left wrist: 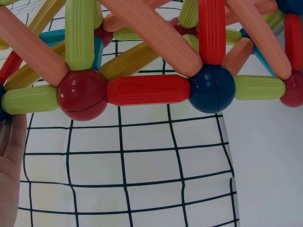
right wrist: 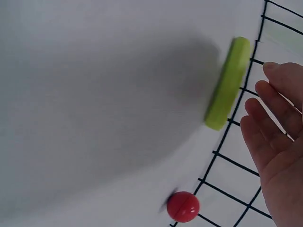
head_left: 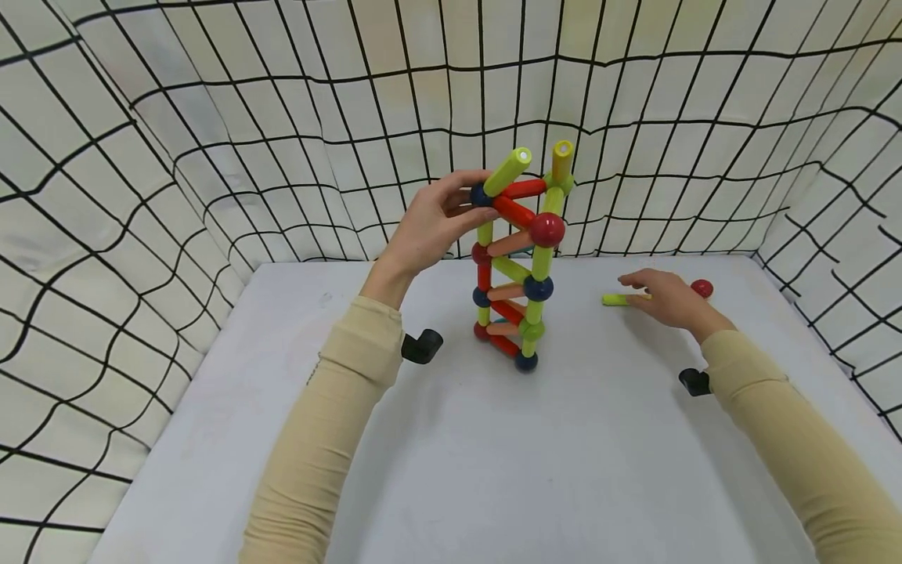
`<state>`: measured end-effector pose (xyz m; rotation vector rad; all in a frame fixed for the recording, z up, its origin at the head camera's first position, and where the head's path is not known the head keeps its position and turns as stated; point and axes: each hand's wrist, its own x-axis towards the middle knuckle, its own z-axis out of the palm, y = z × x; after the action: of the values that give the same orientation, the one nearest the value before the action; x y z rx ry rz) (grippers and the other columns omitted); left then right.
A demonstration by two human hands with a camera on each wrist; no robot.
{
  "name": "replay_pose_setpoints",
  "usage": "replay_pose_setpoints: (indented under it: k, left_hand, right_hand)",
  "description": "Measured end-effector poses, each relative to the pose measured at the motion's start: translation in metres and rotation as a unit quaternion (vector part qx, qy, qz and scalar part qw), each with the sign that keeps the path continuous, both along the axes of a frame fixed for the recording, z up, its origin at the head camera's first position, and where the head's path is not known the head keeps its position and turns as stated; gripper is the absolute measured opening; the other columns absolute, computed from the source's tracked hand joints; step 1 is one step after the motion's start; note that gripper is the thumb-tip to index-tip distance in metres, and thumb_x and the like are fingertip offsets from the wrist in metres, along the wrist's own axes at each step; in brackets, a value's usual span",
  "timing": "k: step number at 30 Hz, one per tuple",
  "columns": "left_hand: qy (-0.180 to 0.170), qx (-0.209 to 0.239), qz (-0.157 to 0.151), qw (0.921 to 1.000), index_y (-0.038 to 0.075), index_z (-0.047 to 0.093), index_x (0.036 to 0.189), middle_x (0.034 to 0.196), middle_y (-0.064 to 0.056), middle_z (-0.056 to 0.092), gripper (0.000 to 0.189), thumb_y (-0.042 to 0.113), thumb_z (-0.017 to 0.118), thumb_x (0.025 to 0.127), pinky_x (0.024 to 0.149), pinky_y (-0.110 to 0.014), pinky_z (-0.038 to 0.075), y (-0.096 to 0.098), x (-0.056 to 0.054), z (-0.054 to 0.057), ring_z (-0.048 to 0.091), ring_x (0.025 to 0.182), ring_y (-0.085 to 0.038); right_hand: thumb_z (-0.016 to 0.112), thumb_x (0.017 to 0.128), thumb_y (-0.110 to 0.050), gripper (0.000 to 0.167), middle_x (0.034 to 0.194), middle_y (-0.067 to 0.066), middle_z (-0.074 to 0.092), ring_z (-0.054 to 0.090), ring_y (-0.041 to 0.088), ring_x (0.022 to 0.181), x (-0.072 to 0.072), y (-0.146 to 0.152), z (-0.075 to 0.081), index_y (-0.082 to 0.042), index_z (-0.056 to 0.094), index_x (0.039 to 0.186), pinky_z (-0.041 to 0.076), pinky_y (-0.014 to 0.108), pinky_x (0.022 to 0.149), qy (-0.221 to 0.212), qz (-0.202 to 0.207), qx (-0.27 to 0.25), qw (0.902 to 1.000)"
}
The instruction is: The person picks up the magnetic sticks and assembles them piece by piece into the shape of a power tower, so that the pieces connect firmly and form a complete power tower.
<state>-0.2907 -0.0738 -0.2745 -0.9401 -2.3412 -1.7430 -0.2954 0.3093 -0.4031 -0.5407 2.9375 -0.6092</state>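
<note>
A tall tower of magnetic rods and balls (head_left: pixel 534 313) stands upright near the back of the white table. My left hand (head_left: pixel 426 229) grips the dark blue ball (head_left: pixel 481 194) at its upper left corner, thumb on the near side. Two rods rise from the top: a yellow-green rod (head_left: pixel 509 171) leaning right and a yellow rod (head_left: pixel 561 160). To the right, my right hand (head_left: pixel 669 299) hovers over a loose yellow-green rod (right wrist: pixel 228 85), fingers relaxed and apart from it. The left wrist view shows the tower's side close up, with a red rod (left wrist: pixel 148 90) between two balls.
A loose red ball (head_left: pixel 701 289) lies on the table (head_left: pixel 550 470) behind the right hand. Black wire grid over white walls (head_left: pixel 395 102) encloses the back and sides. Black wrist cameras (head_left: pixel 422 346) jut out beneath both wrists.
</note>
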Motion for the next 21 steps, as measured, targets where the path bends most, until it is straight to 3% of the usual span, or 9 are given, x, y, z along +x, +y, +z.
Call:
replay_pose_setpoints:
  k: [5,11,16,21]
  left_hand:
    - [-0.001,-0.005,0.006,1.0000,0.011,0.057,0.135,0.124,-0.005,0.063,0.046,0.017,0.069,0.091,0.095,-0.028,0.050,0.000,0.001,0.000,0.064,0.110,-0.014]
    - [-0.005,-0.014,0.010,0.9998,0.012,0.056,0.136,0.124,-0.005,0.062,0.046,0.019,0.069,0.092,0.096,-0.027,0.049,0.000,0.001,-0.001,0.064,0.110,-0.014]
    - [-0.001,-0.016,0.011,0.9998,0.013,0.056,0.136,0.125,-0.004,0.062,0.045,0.019,0.068,0.093,0.096,-0.027,0.048,0.000,0.001,0.000,0.063,0.110,-0.014]
    - [0.004,-0.014,0.008,0.9999,0.012,0.056,0.137,0.126,-0.004,0.062,0.044,0.019,0.066,0.094,0.097,-0.027,0.048,-0.001,0.001,0.000,0.063,0.110,-0.014]
  right_hand:
    - [0.063,0.090,0.000,0.035,0.122,0.027,0.058,0.052,0.044,0.115,0.000,0.003,-0.022,0.008,0.060,0.124,0.041,0.058,0.100,0.030,0.020,0.056,0.9978]
    - [0.069,0.086,0.002,0.026,0.110,0.022,0.061,0.055,0.041,0.105,0.006,0.000,-0.028,0.005,0.067,0.112,0.046,0.055,0.094,0.042,0.016,0.093,0.9947]
    - [0.069,0.088,-0.002,0.028,0.106,0.018,0.062,0.058,0.035,0.098,0.010,-0.005,-0.018,0.002,0.066,0.115,0.049,0.051,0.090,0.038,0.016,0.075,0.9963]
    - [0.067,0.092,-0.008,0.031,0.106,0.016,0.062,0.060,0.031,0.097,0.021,-0.021,0.014,0.003,0.063,0.121,0.052,0.048,0.086,0.052,0.013,-0.024,0.9983]
